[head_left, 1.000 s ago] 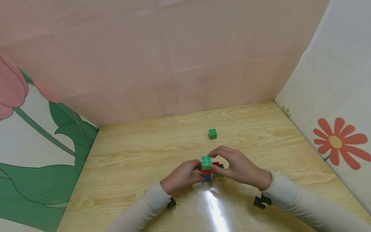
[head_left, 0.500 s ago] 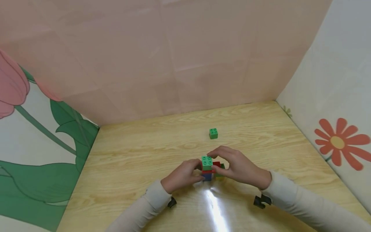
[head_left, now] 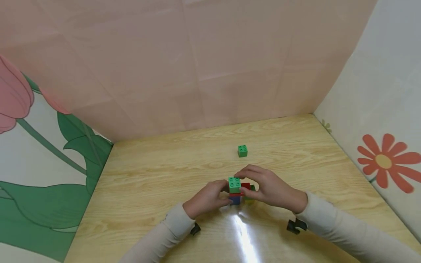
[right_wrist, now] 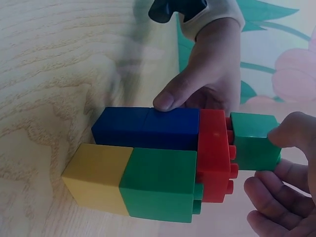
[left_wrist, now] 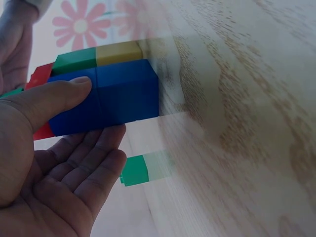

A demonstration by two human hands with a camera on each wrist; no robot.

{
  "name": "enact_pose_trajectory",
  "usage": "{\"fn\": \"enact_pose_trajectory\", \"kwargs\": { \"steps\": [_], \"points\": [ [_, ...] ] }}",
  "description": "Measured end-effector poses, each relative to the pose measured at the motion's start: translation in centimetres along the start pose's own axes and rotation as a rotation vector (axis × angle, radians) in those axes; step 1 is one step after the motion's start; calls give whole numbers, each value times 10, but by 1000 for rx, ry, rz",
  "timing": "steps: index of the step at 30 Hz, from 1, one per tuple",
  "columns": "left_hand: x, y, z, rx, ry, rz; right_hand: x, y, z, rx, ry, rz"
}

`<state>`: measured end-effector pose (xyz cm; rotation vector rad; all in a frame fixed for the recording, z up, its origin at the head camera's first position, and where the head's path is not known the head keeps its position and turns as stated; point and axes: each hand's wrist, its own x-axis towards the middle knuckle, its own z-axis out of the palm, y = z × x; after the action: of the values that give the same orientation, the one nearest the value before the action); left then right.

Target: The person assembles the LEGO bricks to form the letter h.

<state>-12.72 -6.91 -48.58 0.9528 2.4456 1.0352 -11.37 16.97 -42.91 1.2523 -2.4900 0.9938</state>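
My left hand [head_left: 207, 197] grips a stack of two blue bricks [left_wrist: 126, 94], thumb on one side and fingers on the other. A red brick [right_wrist: 213, 155] lies across the top of the blue stack. Beside the blue bricks, a green brick [right_wrist: 160, 182] sits on a yellow brick [right_wrist: 96, 177], its outer studs bare. With thumb and fingers, my right hand [head_left: 271, 188] pinches a light green brick [head_left: 234, 185] at the red brick's left end. In the right wrist view, red studs show in a narrow gap beneath that light green brick.
Another green brick [head_left: 242, 151] stands alone on the wooden table [head_left: 158, 164], farther back than the hands. A pink sheet [head_left: 184, 65] hangs behind the table. Flower-printed panels [head_left: 394, 109] rise at the sides.
Both hands keep their hold in nearly the same place. The light green brick shows only a very slight shift, and the head view has moved a little.
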Motion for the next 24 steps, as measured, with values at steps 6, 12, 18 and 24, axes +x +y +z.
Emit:
{"fn": "enact_pose_trajectory", "kwargs": {
  "steps": [6, 12, 18, 24],
  "points": [
    [1, 0, 1, -2, 3, 6, 0, 1, 0, 10, -21, -6],
    [0, 0, 1, -6, 7, 4, -1, 2, 1, 7, -17, -20],
    [0, 1, 1, -10, 8, -1, -1, 2, 1, -6, -25, -18],
    [0, 0, 1, -9, 10, 14, 0, 2, -1, -48, -49, -2]
  ]
}}
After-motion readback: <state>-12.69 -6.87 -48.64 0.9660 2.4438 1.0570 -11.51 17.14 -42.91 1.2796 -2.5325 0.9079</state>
